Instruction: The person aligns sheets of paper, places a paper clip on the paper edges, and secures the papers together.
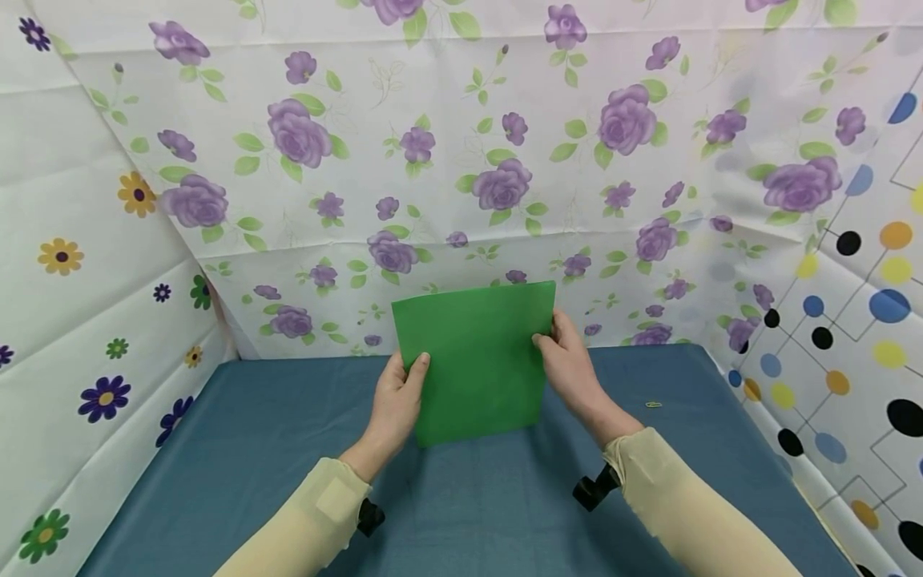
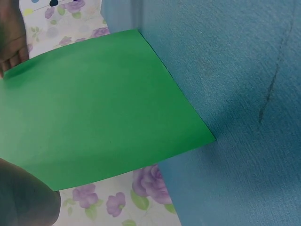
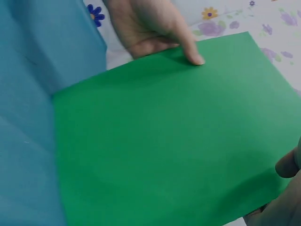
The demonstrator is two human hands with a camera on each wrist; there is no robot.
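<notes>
A green sheet of paper [image 1: 476,361] is held up off the blue table [image 1: 238,449], its lower edge close to the cloth. My left hand [image 1: 400,397] pinches its left edge, with the thumb lying on the front face. My right hand [image 1: 566,353] pinches the right edge near the top. The right wrist view shows the green sheet [image 3: 164,141] with the left hand [image 3: 150,28] at its far edge and the thumb on the paper. In the left wrist view the green sheet [image 2: 103,108] fills the left half, over the blue table [image 2: 244,94].
A small yellow-green paper clip [image 1: 653,405] lies on the table to the right of my right hand. Floral cloth walls [image 1: 461,160] close in the back and left; a dotted wall [image 1: 858,320] closes the right. Black camera mounts [image 1: 594,489] sit at my wrists.
</notes>
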